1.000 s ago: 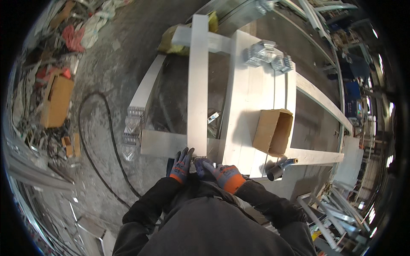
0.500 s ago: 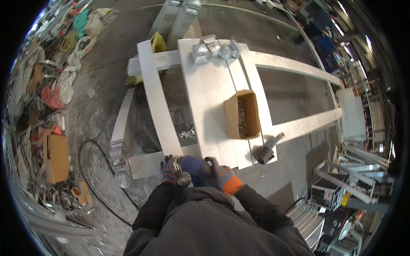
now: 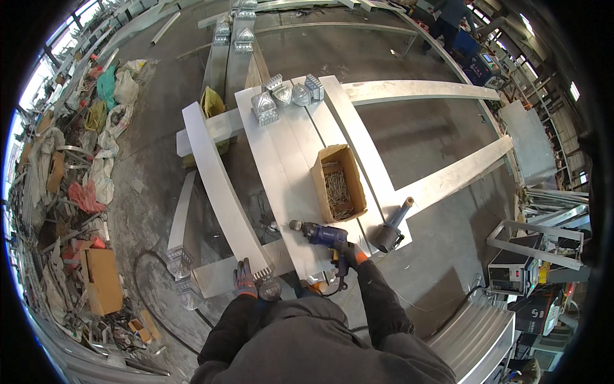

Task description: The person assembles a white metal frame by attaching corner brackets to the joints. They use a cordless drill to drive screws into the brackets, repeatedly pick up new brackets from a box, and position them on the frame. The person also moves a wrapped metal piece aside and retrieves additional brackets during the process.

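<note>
Dusty grey floor (image 3: 144, 169) — bright windows (image 3: 67, 29) at far left.

A blue-black power drill (image 3: 327, 236) points leftward in the right hand (image 3: 354, 253); a long white rectangular beam (image 3: 220, 180) extends forward from the left hand (image 3: 244, 280).

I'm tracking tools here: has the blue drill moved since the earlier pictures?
Yes: the blue drill has moved rightward and forward, closer to the cardboard box.

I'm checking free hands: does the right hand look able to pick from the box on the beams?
Probably not: the right hand grips the drill, though the box stands open nearby.
</note>
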`<state>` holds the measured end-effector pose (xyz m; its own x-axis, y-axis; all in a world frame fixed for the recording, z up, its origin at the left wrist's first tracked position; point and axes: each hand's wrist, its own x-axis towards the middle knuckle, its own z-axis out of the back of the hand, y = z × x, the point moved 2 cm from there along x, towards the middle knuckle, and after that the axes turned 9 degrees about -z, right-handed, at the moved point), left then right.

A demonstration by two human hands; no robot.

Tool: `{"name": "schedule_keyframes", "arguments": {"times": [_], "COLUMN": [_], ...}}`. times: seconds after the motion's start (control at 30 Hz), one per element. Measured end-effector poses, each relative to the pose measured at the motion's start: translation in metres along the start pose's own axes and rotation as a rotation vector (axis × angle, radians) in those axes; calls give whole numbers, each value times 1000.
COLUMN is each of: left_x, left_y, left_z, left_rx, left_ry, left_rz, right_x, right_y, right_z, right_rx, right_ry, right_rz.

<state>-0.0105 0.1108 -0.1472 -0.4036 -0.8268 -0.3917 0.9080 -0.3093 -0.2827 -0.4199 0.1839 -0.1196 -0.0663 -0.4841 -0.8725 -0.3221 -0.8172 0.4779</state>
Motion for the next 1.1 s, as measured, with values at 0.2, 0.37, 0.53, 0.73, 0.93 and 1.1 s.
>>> {"name": "schedule_keyframes", "arguments": {"times": [0.2,0.37,0.53,0.73,0.93,1.1], "left_x": [-1,-4,2,7,-14,-24], "left_y": [-3,-3,11,14,-4,-45], "left_z": [0,-6,-17,-24,8,45], "left_rx": [10,-59,2,-81,-298,-664], "left_ry": [-16,-124,-120,-131,-160,-353], "left_rz": [29,11,-43,-20,31,-138], "right_x": [-57,16,108,87,20,-44], "right_y": [96,186,176,180,194,136], "right_z": [-4,-9,-14,-17,-13,-75], "right_rx": [-1038,-1040,-1302,-1445,-1237,-1180], "right_ry": [-560,-841,-489,-625,-938,-593], "right_rz": [533,850,526,461,690,901]}}
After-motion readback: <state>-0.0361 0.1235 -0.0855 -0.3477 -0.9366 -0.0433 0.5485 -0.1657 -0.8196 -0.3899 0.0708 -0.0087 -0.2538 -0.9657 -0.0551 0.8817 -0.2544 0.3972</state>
